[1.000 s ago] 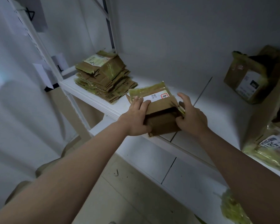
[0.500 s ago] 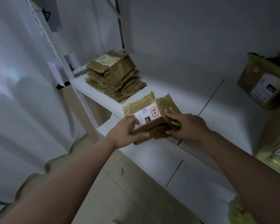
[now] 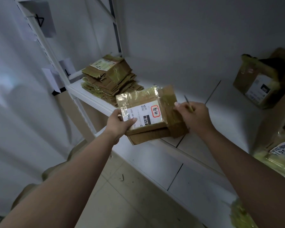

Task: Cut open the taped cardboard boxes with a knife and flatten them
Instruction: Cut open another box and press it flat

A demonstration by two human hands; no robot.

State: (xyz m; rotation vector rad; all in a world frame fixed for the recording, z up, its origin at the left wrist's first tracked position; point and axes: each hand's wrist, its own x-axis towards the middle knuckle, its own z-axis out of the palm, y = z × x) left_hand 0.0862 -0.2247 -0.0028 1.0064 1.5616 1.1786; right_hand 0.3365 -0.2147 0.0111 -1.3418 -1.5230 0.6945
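Your left grip [image 3: 120, 121] clamps the flattened box [image 3: 148, 112]; your right grip [image 3: 193, 115], touching its right side, pinches a thin knife [image 3: 188, 104].

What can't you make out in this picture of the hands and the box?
- Head view: the knife is mostly hidden inside the right hand; its blade is thin and dim.
- Small print on the flattened box label: too small, partly under the left hand.
- Box at right: blurred, cut off by the frame edge.
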